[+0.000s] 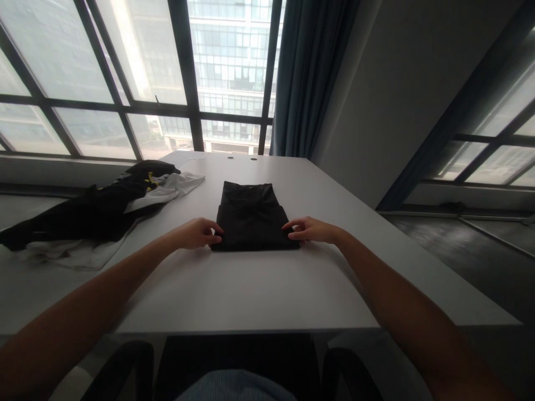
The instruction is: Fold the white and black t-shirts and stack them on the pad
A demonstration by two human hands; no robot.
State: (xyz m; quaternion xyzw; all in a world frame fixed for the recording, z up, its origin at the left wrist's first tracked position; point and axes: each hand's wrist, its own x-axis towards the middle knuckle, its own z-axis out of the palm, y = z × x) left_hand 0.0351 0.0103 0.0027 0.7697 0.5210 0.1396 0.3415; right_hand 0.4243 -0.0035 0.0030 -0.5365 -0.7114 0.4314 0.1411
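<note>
A black garment (253, 223), folded into a compact shape with its collar end facing the window, lies flat on the white table (259, 289). At its near left edge is my left hand (200, 233), its thumb and fingers pinching the cloth. My right hand (307, 229) grips the near right edge in the same way, fingertips on top of the fabric. The lower fingers of both hands are partly hidden.
A loose pile of black and white clothes (112, 206) lies at the table's left side and hangs toward the left. Two small round holes are near the far edge. A blue curtain (313, 72) and windows stand beyond. Chair armrests show below.
</note>
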